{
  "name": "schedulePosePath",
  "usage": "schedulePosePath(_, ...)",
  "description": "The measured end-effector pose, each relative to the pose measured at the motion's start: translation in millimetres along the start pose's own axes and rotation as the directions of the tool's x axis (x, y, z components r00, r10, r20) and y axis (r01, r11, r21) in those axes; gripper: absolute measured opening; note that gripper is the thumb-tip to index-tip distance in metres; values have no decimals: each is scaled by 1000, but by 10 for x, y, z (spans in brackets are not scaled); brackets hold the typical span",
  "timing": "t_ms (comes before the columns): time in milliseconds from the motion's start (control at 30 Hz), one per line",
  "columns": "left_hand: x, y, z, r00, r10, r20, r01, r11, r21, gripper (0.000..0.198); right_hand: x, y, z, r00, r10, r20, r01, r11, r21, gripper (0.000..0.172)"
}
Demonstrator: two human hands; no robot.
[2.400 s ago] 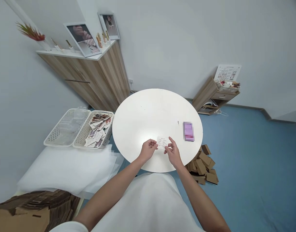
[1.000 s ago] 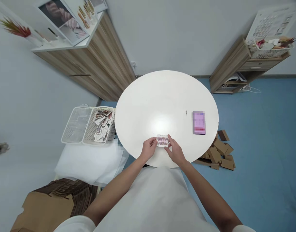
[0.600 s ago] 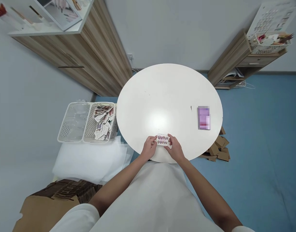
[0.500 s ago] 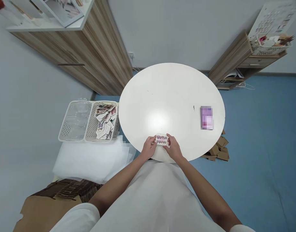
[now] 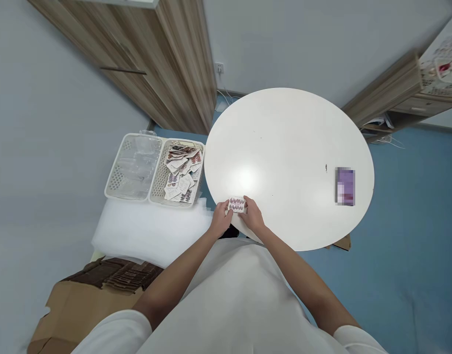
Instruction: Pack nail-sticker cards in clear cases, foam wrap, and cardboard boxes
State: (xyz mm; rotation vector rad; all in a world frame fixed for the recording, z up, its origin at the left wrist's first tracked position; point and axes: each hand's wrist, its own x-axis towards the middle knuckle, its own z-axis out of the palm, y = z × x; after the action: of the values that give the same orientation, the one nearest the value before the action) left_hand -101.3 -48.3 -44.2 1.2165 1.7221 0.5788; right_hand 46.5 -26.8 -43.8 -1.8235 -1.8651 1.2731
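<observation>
A: Up close, both hands are on it! The left hand [image 5: 220, 219] pinches the left end of a white card [image 5: 236, 204], thumb over the near corner, fingers drawn in tight.

B: And the right hand [image 5: 253, 215] has the other end, fingers slightly parted, forefinger by the far corner, thumb by the near one.

A: So the step, as I read it, is holding it face up for a look.

B: Agreed, and any next move, I'd judge, calls for a light touch: grip the ends, stay off the face.

A: What a face, too! Rounded corners, white border, two rows of nail-shaped pieces in purple and pink; printed or set on, I can't tell.

B: It's just inside the near-left edge of the bench [image 5: 292, 147], though whether it touches the top is hard to say.

A: Off the bench's left edge now, a white basket [image 5: 157, 189] holds a heap of loose cards [image 5: 183, 177]!

B: Beside it, a second basket [image 5: 118, 183] with clear plastic [image 5: 139, 160] inside.

A: And away at the bench's right edge lies a purple item [image 5: 345, 187], too blocky to make out.
</observation>
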Motion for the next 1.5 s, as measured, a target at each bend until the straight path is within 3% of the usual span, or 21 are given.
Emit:
schedulePosePath(267, 35, -94, -76, 999, -47, 25, 46, 998, 30, 48, 48, -101, 202, 997, 82, 8, -80, 985, -150, 65)
schedulePosePath(433, -5, -112, -86, 997, -67, 30, 66, 998, 22, 55, -72, -71, 239, 992, 120, -41, -117, 991, 64, 74)
schedulePosePath(567, -17, -124, -91, 998, -46, 51, 45, 999, 12, 53, -123, -73, 318, 986, 156, -55, -134, 947, 293, 71)
schedulePosePath(667, 32, -111, -118, 999, -22, 47, 21, 1000, 16, 53, -61, -118, 357, 988, 146, -56, -116, 924, 366, 70)
schedulePosePath(1033, 368, -51, -311, 999, -11, -32, 9, 999, -42, 55, 312, -267, 342, 996, 71, -53, -41, 897, 441, 71)
schedulePosePath(1500, 374, -93, -301, 998, 9, -54, -12, 998, -56, 56, 362, -265, 330, 998, 55, -27, -39, 904, 425, 75)
